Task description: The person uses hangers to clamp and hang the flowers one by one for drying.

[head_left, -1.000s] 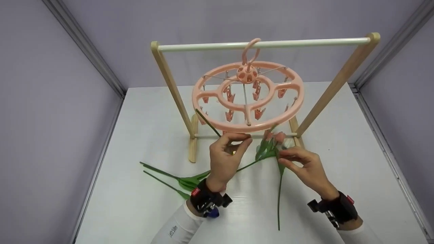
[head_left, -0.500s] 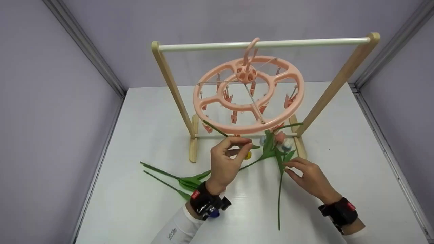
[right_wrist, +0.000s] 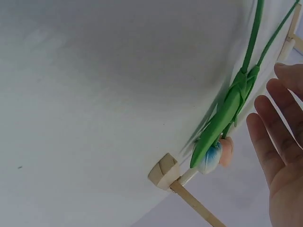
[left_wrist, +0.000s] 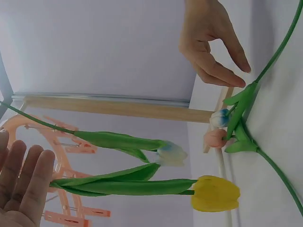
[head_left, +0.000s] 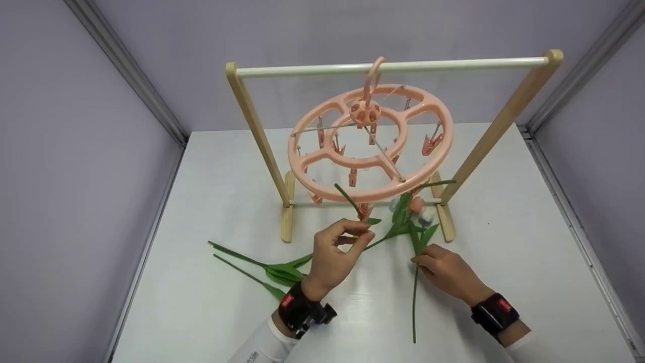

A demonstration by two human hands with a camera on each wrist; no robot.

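Lowered from the round peg hanger, the left hand is seen loosely open beside two hanging tulips, while the relaxed right hand touches a tulip stem near the white worktop's front edge, seemingly to be pinched next.

Staged recording booth, not a home: plain lavender partition walls with metal corner strips box in a bare white desk; sole furnishing a small wooden rack carrying a pink peg hanger
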